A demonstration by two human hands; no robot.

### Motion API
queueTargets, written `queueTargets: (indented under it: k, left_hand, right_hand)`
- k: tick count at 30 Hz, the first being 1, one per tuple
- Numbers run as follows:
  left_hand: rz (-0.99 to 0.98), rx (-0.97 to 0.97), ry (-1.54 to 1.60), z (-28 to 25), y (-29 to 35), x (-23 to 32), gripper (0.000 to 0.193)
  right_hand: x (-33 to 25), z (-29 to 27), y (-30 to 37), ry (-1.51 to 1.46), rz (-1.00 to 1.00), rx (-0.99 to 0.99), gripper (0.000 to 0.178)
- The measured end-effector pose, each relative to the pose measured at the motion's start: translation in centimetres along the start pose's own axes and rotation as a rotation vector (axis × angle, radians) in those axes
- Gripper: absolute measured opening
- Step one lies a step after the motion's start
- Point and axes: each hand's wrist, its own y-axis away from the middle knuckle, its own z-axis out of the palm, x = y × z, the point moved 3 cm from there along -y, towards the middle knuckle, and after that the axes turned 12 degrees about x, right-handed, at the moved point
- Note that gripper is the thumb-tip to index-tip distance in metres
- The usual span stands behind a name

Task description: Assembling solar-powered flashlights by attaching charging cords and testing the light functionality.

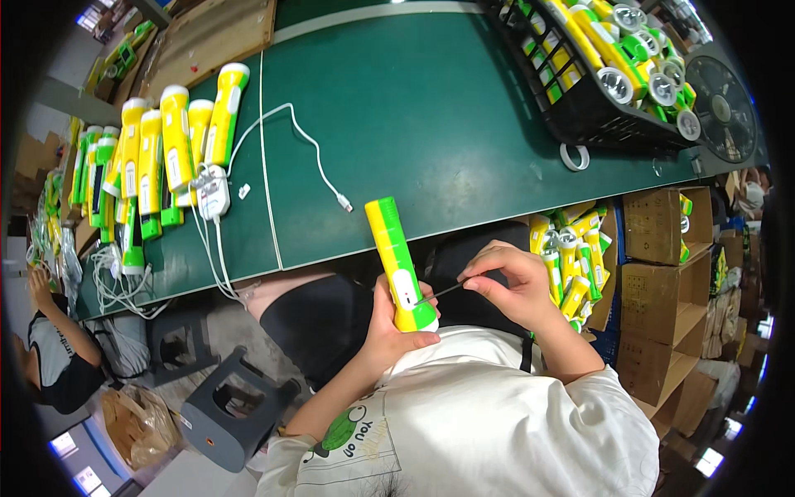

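A yellow and green flashlight (387,236) is held in my left hand (385,330), its white head end down near my shirt and its body slanting up toward the table edge. My fingers wrap around its lower part. A white panel with small dark openings faces up on its side. My right hand (520,283) pinches a thin dark rod-like tool (444,292) between thumb and fingertips. The tool's far tip meets the flashlight by the lower end of that panel; its exact shape is too fine to make out.
On the green table (397,99) lie a white cable (319,157), a white power strip (214,192), a white ring (574,157) and several standing flashlights (175,137). A black crate (596,116) of flashlights stands far right. A grey stool (236,406) and another person (62,352) are at left.
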Motion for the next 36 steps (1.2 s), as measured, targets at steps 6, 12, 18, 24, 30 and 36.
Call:
queueTargets:
  k: [6, 12, 18, 24, 30, 36]
  left_hand:
    - [-0.036, 0.046, -0.061, -0.2, 1.0, 0.0, 0.076]
    - [-0.038, 0.079, -0.077, 0.2, 0.9, -0.2, 0.075]
    - [-0.011, 0.05, -0.11, 0.4, 0.8, -0.5, 0.07]
    - [-0.034, 0.081, -0.154, 0.7, 0.7, 0.0, 0.065]
    - [-0.033, 0.11, -0.104, 0.5, 0.3, 0.6, 0.049]
    - [0.005, 0.124, -0.191, 0.3, 0.2, 0.4, 0.049]
  right_hand:
    - [0.6, 0.1, 1.4, -0.064, 0.003, 0.086, 0.014]
    - [0.9, -0.4, 1.4, -0.019, -0.072, 0.051, 0.014]
    - [1.2, -0.2, 1.4, -0.02, -0.103, 0.059, 0.013]
    - [2.0, -0.4, 1.5, -0.091, -0.254, 0.051, 0.015]
    - [1.9, 0.1, 2.3, -0.075, -0.136, 0.039, 0.014]
    - [2.9, 1.1, 3.4, -0.459, 0.622, 0.211, 0.01]
